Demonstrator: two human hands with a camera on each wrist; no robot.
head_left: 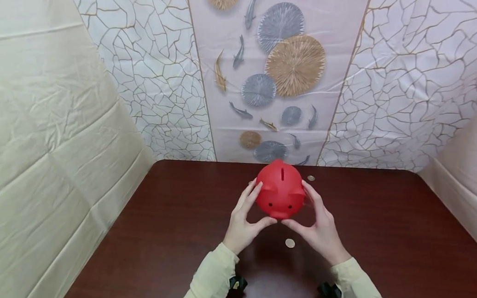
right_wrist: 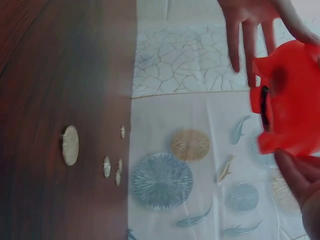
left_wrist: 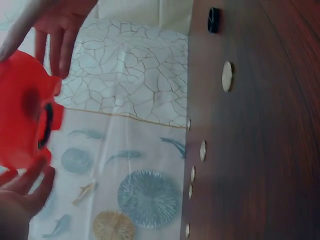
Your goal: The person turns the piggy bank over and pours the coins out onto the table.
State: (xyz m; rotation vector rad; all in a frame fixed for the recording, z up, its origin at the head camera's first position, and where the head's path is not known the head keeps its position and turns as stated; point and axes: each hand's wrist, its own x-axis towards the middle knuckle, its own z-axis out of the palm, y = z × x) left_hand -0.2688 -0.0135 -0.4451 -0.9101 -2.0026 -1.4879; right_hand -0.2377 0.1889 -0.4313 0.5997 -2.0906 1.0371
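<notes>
Both hands hold up a red piggy bank (head_left: pixel 280 190) above the table. Its snout and two eyes face me, and a coin slot shows on its top. My left hand (head_left: pixel 244 225) grips its left side, fingers along the flank and thumb under the snout. On the other side my right hand (head_left: pixel 321 233) grips it the same way, the thumbs nearly meeting. Between the stubby feet, the left wrist view shows a black plug (left_wrist: pixel 46 126) in the underside. A coin (head_left: pixel 290 243) lies on the table below the bank.
Behind the bank lies another coin (head_left: pixel 311 178) on the dark wooden table (head_left: pixel 177 227). Several more, such as a coin (right_wrist: pixel 107 167) in the right wrist view, lie scattered. A small black object (left_wrist: pixel 213 20) is also on the table. Patterned cloth (head_left: pixel 163 80) hangs behind.
</notes>
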